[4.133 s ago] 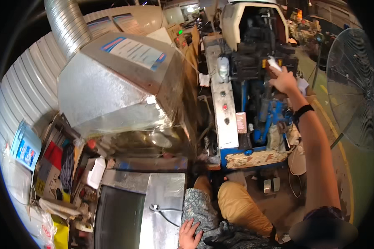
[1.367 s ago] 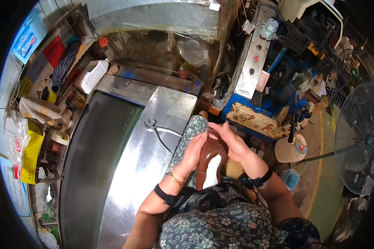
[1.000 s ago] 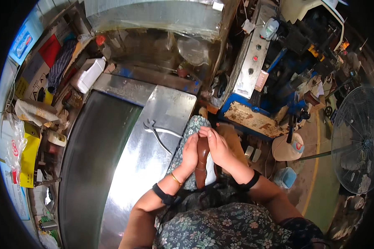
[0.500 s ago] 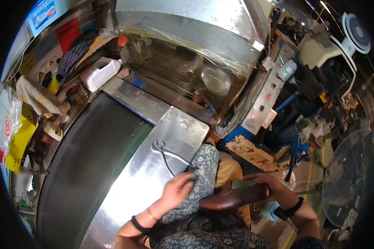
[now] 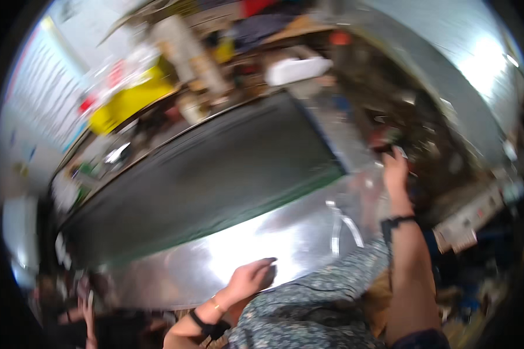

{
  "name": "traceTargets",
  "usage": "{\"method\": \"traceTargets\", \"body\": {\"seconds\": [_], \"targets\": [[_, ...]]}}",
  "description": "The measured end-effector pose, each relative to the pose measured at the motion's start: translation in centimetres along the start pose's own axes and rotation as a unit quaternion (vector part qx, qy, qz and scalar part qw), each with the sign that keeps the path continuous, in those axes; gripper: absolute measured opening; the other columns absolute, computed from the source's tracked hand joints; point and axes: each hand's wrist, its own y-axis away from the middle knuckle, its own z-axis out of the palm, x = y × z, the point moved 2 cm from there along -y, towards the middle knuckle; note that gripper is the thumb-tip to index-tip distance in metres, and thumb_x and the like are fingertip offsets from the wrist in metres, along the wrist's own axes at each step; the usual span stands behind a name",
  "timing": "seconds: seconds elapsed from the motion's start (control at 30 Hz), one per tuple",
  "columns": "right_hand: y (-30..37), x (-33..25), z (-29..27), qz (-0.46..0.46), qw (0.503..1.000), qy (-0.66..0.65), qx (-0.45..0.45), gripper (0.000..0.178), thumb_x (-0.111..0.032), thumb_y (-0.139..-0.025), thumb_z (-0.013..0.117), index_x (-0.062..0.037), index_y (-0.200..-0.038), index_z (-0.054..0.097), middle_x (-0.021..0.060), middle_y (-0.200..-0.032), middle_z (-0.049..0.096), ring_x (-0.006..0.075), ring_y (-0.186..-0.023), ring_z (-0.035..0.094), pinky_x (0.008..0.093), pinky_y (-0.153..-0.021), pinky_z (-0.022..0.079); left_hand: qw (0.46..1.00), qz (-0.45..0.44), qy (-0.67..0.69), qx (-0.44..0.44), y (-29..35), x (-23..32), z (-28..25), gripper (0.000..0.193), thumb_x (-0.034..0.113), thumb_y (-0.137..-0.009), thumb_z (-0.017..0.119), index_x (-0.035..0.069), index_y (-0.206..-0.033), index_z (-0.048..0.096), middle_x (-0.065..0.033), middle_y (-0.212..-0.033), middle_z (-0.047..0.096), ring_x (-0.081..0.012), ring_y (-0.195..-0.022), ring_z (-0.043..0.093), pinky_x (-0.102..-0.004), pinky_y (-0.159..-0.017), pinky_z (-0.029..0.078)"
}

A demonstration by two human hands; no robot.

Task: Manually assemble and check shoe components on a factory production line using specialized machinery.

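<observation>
My left hand (image 5: 249, 282) hovers by the near edge of the shiny metal tabletop (image 5: 174, 279), its fingers bent together around a dark patch that I cannot make out. My right arm stretches forward, and my right hand (image 5: 395, 174) is at the far right corner of the tabletop, beside the cluttered recess (image 5: 431, 157). Motion smears its fingers; a small pale spot shows at the tips, and a blurred reddish thing (image 5: 382, 136) lies just beyond. Metal pincers (image 5: 337, 230) with spread handles rest on the tabletop between my hands. Patterned cloth (image 5: 320, 296) covers my lap.
A dark belt (image 5: 215, 174) with a green edge runs behind the tabletop. Beyond it stand a white jug (image 5: 297, 70) and a yellow box (image 5: 131, 102). A metal hood (image 5: 454, 52) overhangs at right, above a control panel (image 5: 471, 218). Another person's hand (image 5: 87, 308) shows at lower left.
My view has swung left. My right hand has left the brown shoe, which is out of sight now, and reached forward to the recess. The pincers still lie on the tabletop.
</observation>
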Motion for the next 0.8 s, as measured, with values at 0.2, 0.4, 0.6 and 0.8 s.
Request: {"method": "traceTargets", "body": {"seconds": [0.2,0.4,0.6,0.8], "targets": [[20.1,-6.0,-3.8,0.104,0.944,-0.092,-0.299,0.024,-0.007,-0.091,0.06,0.0017,-0.113,0.065,0.014,-0.113,0.066,0.022,-0.104,0.062,0.0314,-0.091,0.048,0.995,0.088,-0.043,-0.023,-0.8,-2.5,2.2,0.03,0.015,-0.094,0.05,0.005,-0.12,0.061,-0.0164,-0.112,0.065,-0.035,-0.099,0.063,-0.0418,-0.088,0.05],[31.6,-8.0,-9.6,0.0,0.953,-0.1,-0.286,0.014,-0.001,-0.085,0.064,0.003,-0.098,0.067,0.0156,-0.111,0.067,0.0253,-0.1,0.066,0.0337,-0.086,0.051,0.95,0.277,-0.083,-0.12,-4.0,-0.2,6.8,0.029,0.012,-0.091,0.057,0.003,-0.118,0.061,-0.0158,-0.113,0.064,-0.0343,-0.103,0.062,-0.0406,-0.089,0.05],[34.5,-7.0,-7.7,-0.088,0.962,0.058,-0.251,0.029,-0.013,-0.08,0.063,-0.002,-0.107,0.065,0.0183,-0.115,0.062,0.0356,-0.109,0.057,0.0436,-0.093,0.046,0.902,0.406,-0.038,-0.146,-2.7,6.0,13.8,0.035,0.015,-0.091,0.058,0.002,-0.123,0.058,-0.0186,-0.128,0.056,-0.0377,-0.118,0.053,-0.044,-0.101,0.043],[35.9,-4.8,-8.0,-0.121,0.962,0.062,-0.239,0.035,-0.022,-0.079,0.062,-0.0029,-0.109,0.064,0.02,-0.121,0.058,0.0363,-0.114,0.053,0.0445,-0.1,0.04,0.862,0.48,-0.106,-0.123,-0.7,6.3,16.2,0.041,0.02,-0.091,0.054,0.0,-0.128,0.054,-0.0218,-0.134,0.049,-0.042,-0.124,0.044,-0.0485,-0.107,0.035]]}}
